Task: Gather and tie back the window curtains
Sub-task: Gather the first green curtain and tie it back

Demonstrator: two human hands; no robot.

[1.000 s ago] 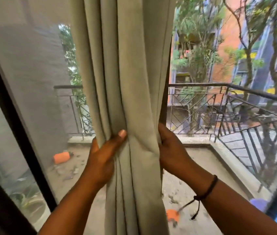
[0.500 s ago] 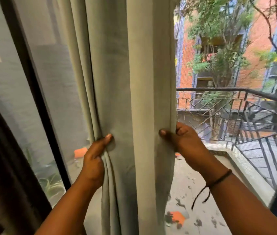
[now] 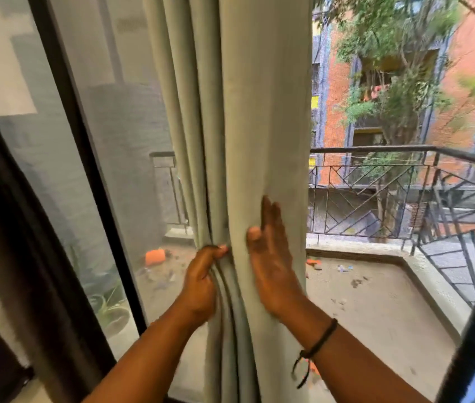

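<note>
Left hand (image 3: 200, 282) curled round bunched folds of the grey-green curtain (image 3: 247, 117), right hand (image 3: 271, 257) flat with straight fingers pressing its front, curtain hanging mid-window between dark frame (image 3: 85, 181) and balcony railing (image 3: 399, 193), black cord bracelet (image 3: 319, 343) on right wrist

Bare arms — blk cord bracelet (image 3: 319, 341), rt wrist

Apartment home, curtain (image 3: 259, 112) at a balcony door, railing (image 3: 404, 148) outside, brick residential block (image 3: 457, 82) opposite
</note>
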